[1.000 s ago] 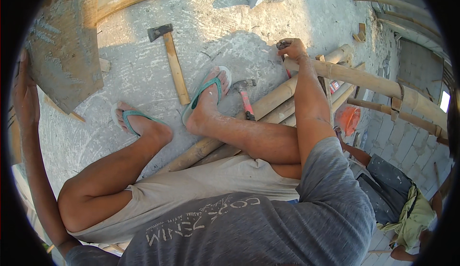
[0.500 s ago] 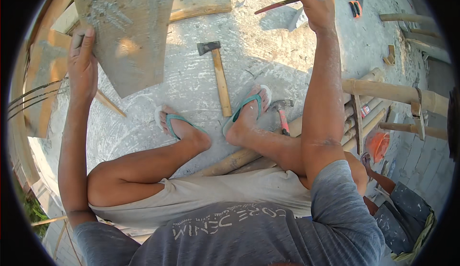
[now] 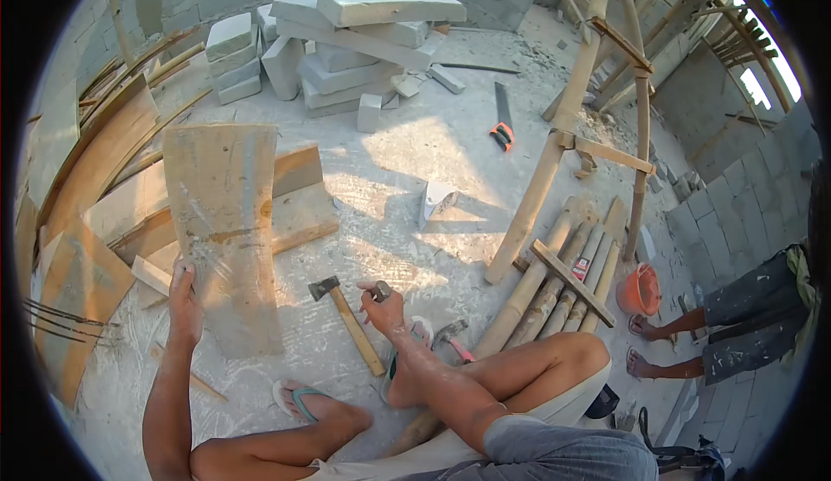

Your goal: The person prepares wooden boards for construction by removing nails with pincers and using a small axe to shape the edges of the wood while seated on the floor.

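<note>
My left hand grips the left side of a weathered plywood board, held upright. My right hand is closed on the pincers, mostly hidden by my fingers, just beside an axe with a wooden handle lying on the concrete. A claw hammer with a pink handle lies by my right sandalled foot, next to bamboo poles.
Pale blocks are stacked at the back, a handsaw nearby. Planks lean at left. Bamboo scaffolding stands right, by an orange bucket and a person in dark trousers, standing.
The view has tilted up to show the back wall. My left hand has lifted the board upright. My right hand rose with the red-handled pincers, then came down beside the axe.
</note>
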